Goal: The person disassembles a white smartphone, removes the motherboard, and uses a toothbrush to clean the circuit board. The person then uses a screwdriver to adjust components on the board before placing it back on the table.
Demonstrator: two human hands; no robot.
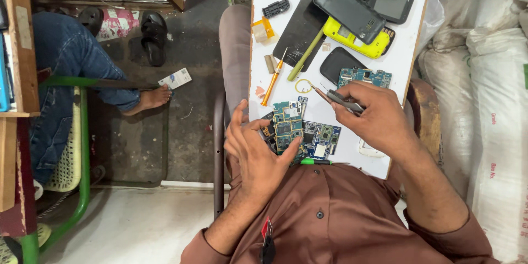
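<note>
My left hand [254, 151] grips a small green-blue circuit board [287, 122] by its edges, just above a second blue board [322, 137] lying on the white work board [265, 0]. My right hand [377, 118] holds a grey pen-like tool [336, 100] whose coiled metal tip points left toward the held board. A third blue circuit board [364, 76] lies just beyond my right hand. Close by lie an orange-handled screwdriver [272, 80] and a green stick tool [306, 55].
Several phones and phone parts crowd the far end of the work board, among them a yellow phone body [357, 41] and a black phone [349, 10]. White sacks [489, 104] stand at right. Another person's jeans-clad leg and bare foot [151, 99] rest on a green chair [82, 148] at left.
</note>
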